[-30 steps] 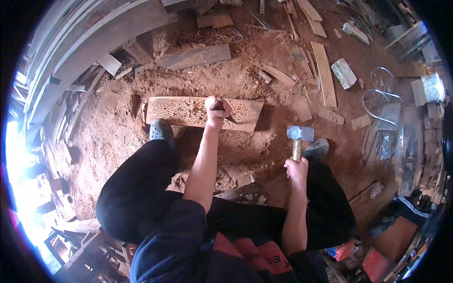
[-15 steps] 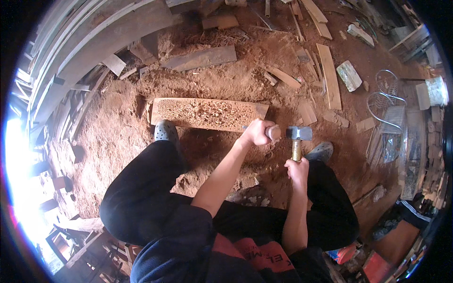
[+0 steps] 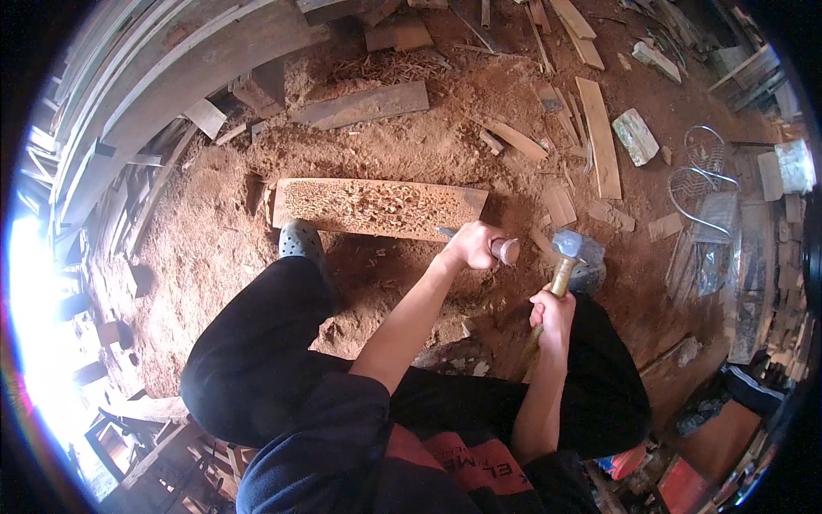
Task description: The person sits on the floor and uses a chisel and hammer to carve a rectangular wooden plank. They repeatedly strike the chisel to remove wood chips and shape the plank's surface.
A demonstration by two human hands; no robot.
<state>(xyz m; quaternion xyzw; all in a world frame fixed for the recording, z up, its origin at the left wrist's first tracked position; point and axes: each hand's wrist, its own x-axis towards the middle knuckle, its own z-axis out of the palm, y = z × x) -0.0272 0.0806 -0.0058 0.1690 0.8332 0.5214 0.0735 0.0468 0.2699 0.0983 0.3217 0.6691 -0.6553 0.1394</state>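
A wooden plank (image 3: 308, 201) lies on the ground ahead of me, its upper face rough with chipped curls and cut marks. My left hand (image 3: 475, 245) is wrapped round a chisel (image 3: 507, 250) just off the plank's near right edge. The round butt of the handle points right, and a bit of blade shows at the plank's edge. In my right hand (image 3: 552, 313) is a hammer (image 3: 562, 272), gripped by its pale handle. Its metal head is up near my right shoe, apart from the chisel.
My left shoe (image 3: 301, 240) touches the plank's near left edge; my right shoe (image 3: 586, 267) is partly behind the hammer. Loose boards (image 3: 599, 137) and a pale block (image 3: 634, 137) lie ahead right. Long boards (image 3: 188, 64) are stacked at far left, with a wire rack (image 3: 704, 184) at right.
The hammer has swung to the right, away from the chisel, and its handle now slants. My left hand and chisel have shifted slightly right and nearer, baring more of the blade.
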